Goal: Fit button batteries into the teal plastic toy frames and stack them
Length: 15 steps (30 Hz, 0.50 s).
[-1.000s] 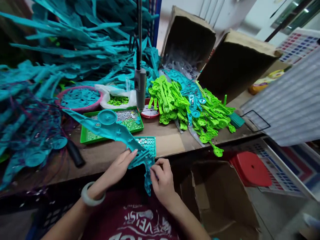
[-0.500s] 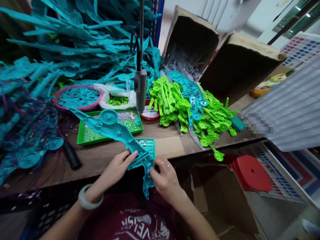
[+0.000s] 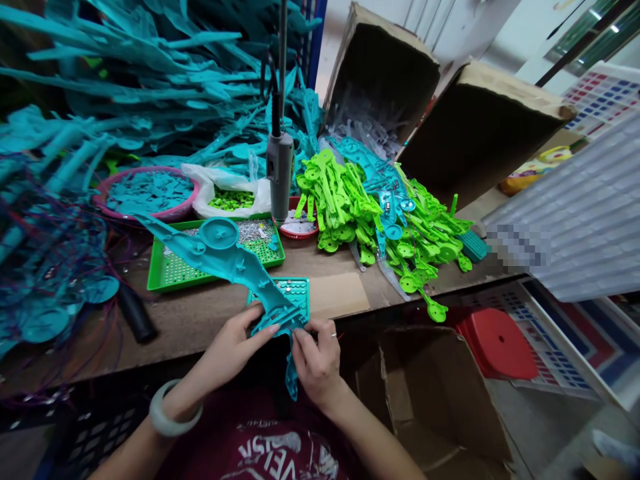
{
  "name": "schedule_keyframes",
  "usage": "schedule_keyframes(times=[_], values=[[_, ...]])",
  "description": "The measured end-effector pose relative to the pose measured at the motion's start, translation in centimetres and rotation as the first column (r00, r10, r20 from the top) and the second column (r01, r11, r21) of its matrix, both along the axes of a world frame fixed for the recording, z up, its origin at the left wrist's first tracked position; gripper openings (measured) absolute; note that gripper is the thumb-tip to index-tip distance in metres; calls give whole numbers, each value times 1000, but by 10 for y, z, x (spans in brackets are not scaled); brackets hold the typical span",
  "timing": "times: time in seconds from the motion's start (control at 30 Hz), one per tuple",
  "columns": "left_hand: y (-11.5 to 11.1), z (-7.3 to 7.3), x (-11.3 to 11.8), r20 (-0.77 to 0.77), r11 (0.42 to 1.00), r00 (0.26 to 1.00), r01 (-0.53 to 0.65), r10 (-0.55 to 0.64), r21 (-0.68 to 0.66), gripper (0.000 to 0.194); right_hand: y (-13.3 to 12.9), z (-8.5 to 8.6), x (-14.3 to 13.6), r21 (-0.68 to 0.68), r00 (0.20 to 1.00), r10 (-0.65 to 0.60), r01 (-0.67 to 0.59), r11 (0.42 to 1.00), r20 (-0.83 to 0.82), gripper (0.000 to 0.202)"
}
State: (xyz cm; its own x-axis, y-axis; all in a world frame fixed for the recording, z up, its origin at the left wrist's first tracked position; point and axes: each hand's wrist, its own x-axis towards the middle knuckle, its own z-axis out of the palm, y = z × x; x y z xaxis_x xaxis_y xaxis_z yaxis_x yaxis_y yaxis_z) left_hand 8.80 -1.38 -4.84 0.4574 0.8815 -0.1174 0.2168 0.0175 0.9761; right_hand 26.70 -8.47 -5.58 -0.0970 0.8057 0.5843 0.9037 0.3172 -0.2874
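Observation:
A long teal plastic part slants from the upper left down to my lap edge, its ribbed inner side facing up. My left hand grips its lower body, thumb on top and fingers beneath. Against the lower end of the same part, my right hand has its thumb and fingers pinched; anything small between them is hidden. Just behind sits a small teal tray with a few round metal pieces. A green tray of small metal pieces lies under the part's upper end.
A grey electric screwdriver hangs over the bench. Green parts are heaped at right, teal parts at back left. A pink basket, a black-handled tool and a flat cardboard piece lie on the bench. A red stool stands lower right.
My right hand has moved slightly left and its fingers have shifted along the teal part. My left hand has moved a little down, and the part has tilted slightly.

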Motion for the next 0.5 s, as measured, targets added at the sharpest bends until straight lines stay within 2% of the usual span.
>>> schedule_keyframes(times=[0.17, 0.37, 0.5], values=[[-3, -6, 2, 47, 999, 998, -28, 30, -42, 39, 0, -4, -3, -9, 997, -65, 64, 998, -41, 16], [-8, -2, 10, 107, 989, 988, -97, 109, -108, 35, 2, -12, -9, 32, 988, -76, 81, 996, -132, 14], [-11, -1, 16, 148, 972, 975, -138, 168, -191, 41, 4, -15, -14, 24, 973, -70, 77, 997, -222, 11]])
